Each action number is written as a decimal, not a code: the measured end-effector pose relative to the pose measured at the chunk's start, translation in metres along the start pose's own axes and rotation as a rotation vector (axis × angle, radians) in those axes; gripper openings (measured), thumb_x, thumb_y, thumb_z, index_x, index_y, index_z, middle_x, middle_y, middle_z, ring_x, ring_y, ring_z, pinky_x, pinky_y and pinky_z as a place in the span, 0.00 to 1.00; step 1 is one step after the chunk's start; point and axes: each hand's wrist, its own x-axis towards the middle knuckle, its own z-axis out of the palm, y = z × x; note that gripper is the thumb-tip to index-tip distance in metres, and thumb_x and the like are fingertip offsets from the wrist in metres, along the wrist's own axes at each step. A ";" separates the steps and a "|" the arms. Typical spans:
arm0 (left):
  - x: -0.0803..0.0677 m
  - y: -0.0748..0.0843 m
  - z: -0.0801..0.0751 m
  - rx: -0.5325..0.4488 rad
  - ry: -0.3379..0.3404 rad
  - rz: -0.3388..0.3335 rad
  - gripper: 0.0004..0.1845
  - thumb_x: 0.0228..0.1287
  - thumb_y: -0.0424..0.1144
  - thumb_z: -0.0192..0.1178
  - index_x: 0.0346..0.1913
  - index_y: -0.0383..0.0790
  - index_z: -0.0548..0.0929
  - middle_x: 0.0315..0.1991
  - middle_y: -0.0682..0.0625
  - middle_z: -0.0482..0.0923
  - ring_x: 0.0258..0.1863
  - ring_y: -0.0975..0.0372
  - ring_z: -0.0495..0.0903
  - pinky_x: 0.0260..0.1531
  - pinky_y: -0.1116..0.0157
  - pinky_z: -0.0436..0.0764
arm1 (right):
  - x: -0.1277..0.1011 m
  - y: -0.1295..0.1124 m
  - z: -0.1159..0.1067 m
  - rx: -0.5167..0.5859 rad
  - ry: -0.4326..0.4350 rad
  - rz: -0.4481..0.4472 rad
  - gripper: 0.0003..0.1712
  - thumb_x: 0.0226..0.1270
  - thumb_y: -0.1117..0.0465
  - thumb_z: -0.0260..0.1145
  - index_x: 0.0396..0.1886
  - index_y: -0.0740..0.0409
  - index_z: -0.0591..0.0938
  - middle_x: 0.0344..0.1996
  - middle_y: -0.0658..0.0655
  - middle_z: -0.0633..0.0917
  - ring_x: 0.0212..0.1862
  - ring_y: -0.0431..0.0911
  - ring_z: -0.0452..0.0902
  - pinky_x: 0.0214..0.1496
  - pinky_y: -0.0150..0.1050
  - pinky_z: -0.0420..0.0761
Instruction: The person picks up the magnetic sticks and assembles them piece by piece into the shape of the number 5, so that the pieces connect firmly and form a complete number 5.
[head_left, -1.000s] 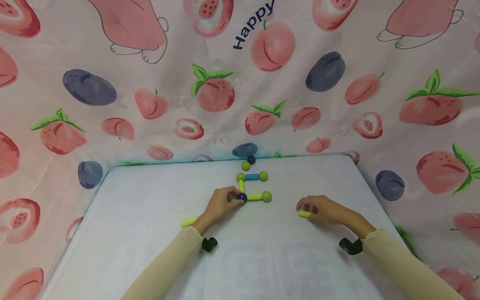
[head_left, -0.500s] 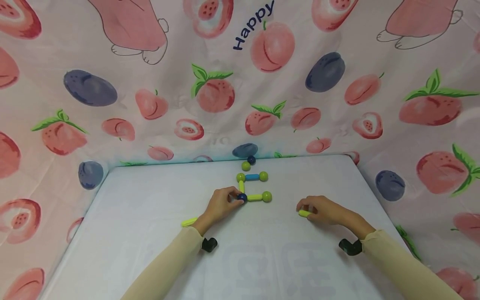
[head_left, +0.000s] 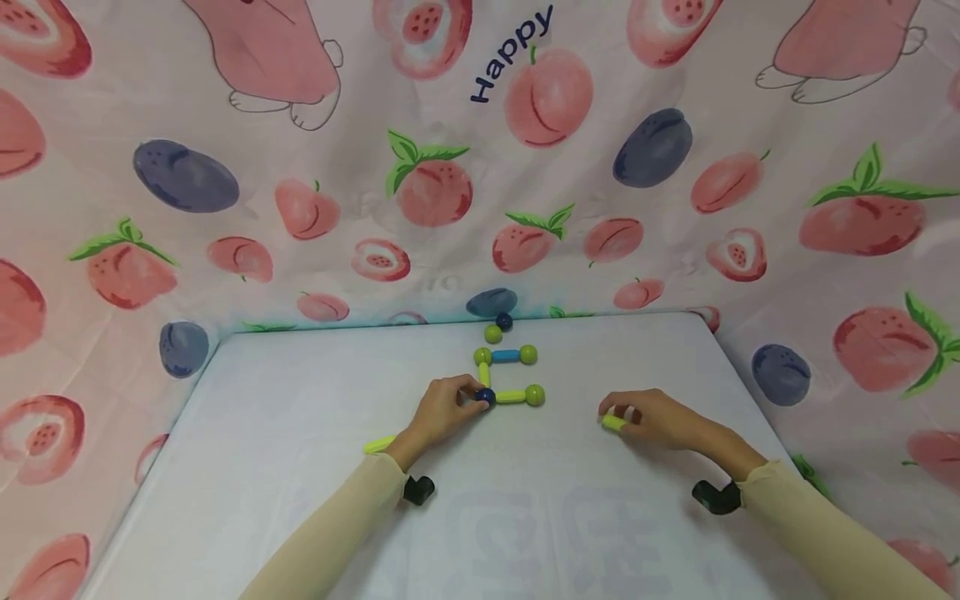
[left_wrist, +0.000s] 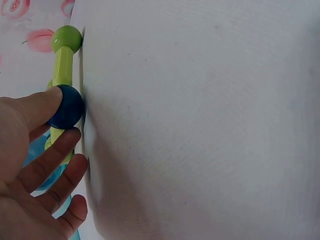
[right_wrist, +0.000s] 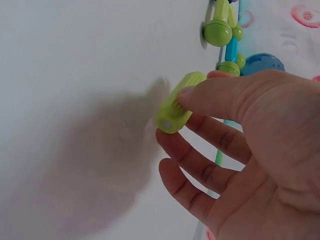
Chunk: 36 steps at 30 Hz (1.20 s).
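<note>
A frame of magnetic sticks and balls [head_left: 507, 375] lies on the white table [head_left: 300, 433]: green balls, a blue stick [head_left: 506, 356] and yellow-green sticks. My left hand [head_left: 444, 409] pinches the dark blue ball [head_left: 485, 397] [left_wrist: 66, 106] at the frame's near left corner. From that ball a yellow-green stick runs to a green ball [left_wrist: 66, 39]. My right hand [head_left: 651, 419] [right_wrist: 235, 140] pinches a loose yellow-green stick [head_left: 612, 423] [right_wrist: 179, 110], raised slightly off the table, to the right of the frame.
Another yellow-green stick [head_left: 379, 444] lies by my left wrist. A loose green ball [head_left: 492, 334] and dark blue ball [head_left: 504, 320] sit at the table's far edge. Fruit-print cloth [head_left: 450, 167] walls the table in behind and on both sides.
My right hand has lifted the yellow-green stick slightly and shifted a little right. The left hand stays on the dark blue ball.
</note>
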 end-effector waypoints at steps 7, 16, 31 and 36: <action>0.000 0.001 0.000 0.003 -0.002 -0.006 0.11 0.63 0.39 0.74 0.48 0.43 0.88 0.39 0.53 0.87 0.33 0.58 0.76 0.36 0.64 0.72 | 0.000 0.000 -0.004 0.015 0.042 -0.061 0.17 0.68 0.72 0.68 0.53 0.55 0.84 0.45 0.53 0.87 0.39 0.45 0.79 0.43 0.38 0.82; 0.001 0.001 0.001 0.004 0.004 0.006 0.11 0.63 0.38 0.74 0.47 0.42 0.88 0.38 0.53 0.88 0.34 0.57 0.77 0.36 0.64 0.73 | 0.003 -0.006 -0.003 0.039 0.060 -0.063 0.16 0.68 0.71 0.68 0.54 0.57 0.85 0.45 0.53 0.87 0.39 0.45 0.80 0.43 0.36 0.81; 0.002 0.002 -0.003 0.024 -0.007 0.014 0.11 0.64 0.39 0.73 0.47 0.43 0.88 0.39 0.53 0.88 0.35 0.57 0.77 0.38 0.63 0.74 | 0.018 -0.019 0.016 0.102 0.136 -0.077 0.17 0.65 0.71 0.72 0.53 0.58 0.85 0.42 0.53 0.87 0.35 0.43 0.81 0.39 0.35 0.82; 0.001 0.002 -0.002 0.023 -0.005 0.016 0.11 0.63 0.39 0.74 0.47 0.43 0.88 0.39 0.53 0.88 0.34 0.58 0.78 0.37 0.63 0.73 | 0.025 -0.022 0.025 0.144 0.146 -0.060 0.17 0.65 0.68 0.73 0.54 0.58 0.85 0.43 0.53 0.87 0.37 0.44 0.81 0.41 0.35 0.82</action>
